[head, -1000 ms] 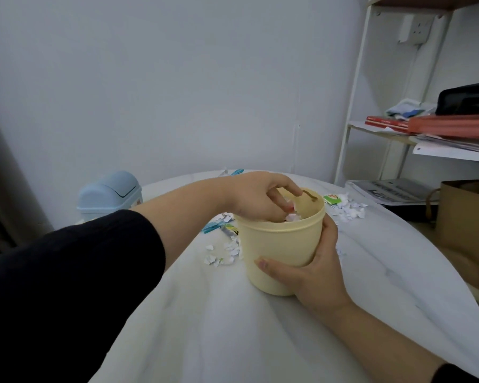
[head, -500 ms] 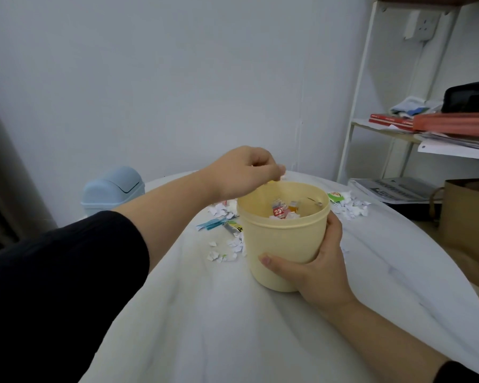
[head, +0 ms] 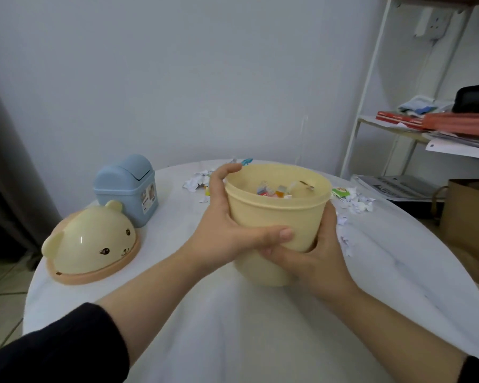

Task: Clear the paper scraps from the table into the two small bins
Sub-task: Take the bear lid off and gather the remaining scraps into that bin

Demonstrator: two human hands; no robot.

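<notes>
A cream-yellow bin without its lid sits mid-table, with coloured and white scraps inside. My left hand grips its left wall, thumb across the front. My right hand grips it low on the right. Its bear-faced lid lies at the left. A small blue bin with a swing lid stands behind that lid. White paper scraps lie to the right of the yellow bin, and more scraps behind my left hand.
The round white table ends close on the left and right. A white shelf unit with books and papers stands at the right. A brown paper bag sits beside the table's right edge.
My left hand has left the bin's mouth and now grips the bin's left side. The view has swung left, bringing the bear lid and blue bin into sight.
</notes>
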